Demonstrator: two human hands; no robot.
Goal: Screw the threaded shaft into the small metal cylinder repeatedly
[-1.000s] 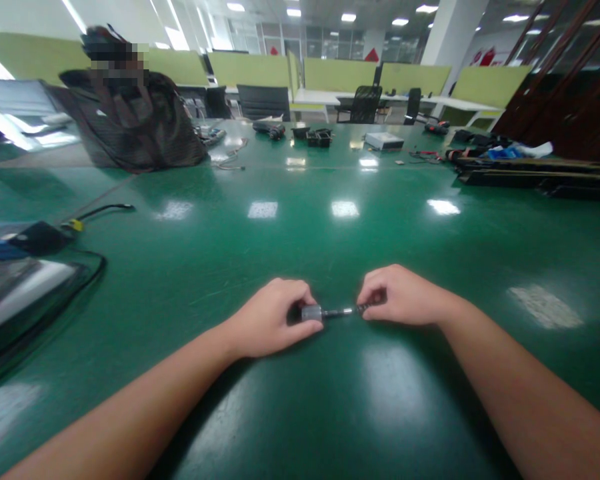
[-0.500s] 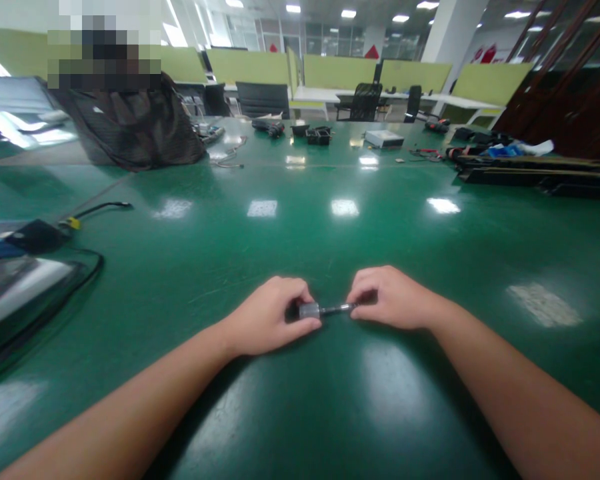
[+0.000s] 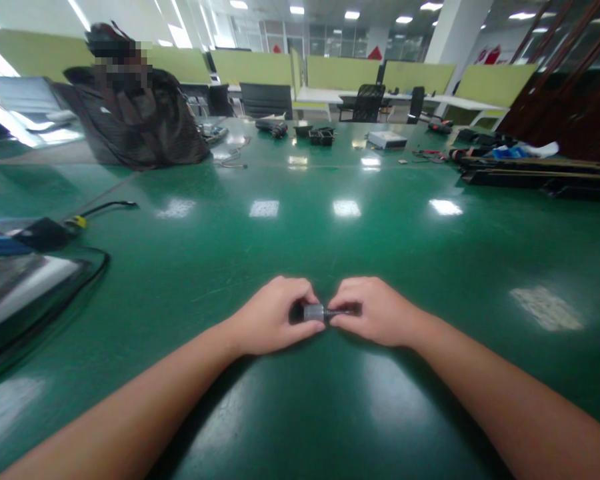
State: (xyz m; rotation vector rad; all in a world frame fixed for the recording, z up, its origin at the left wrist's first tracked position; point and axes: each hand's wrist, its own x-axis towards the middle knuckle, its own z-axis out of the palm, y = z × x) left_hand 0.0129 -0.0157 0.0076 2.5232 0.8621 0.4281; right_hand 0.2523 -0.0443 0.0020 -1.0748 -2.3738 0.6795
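We are leaning our forearms over a broad, glossy green tabletop, which is reflecting the ceiling lights in bright patches. At its far left, a dark tote bag is standing with its handles up. At the far right, a stack of long black panels is lying flat, and some blue and white material is resting on or just behind it; we are not managing to tell which. Nearer to us, a flat grey device is running out of view at the left edge, with a black cable curving around its near right corner.

Close to the middle of the near side, our two hands are facing each other, nearly meeting. Our left hand is grasping a short grey cylinder between its thumb and fingers, and is holding it lengthwise, pointing toward the other hand. Our right hand is pinching its fingers around a slim dark shaft, just beside the cylinder's end; part of the shaft is showing through the gap behind the fingertips.

Beyond the hands, a pale box is sitting near the far edge, and some small black open-framed pieces are lying to its left.
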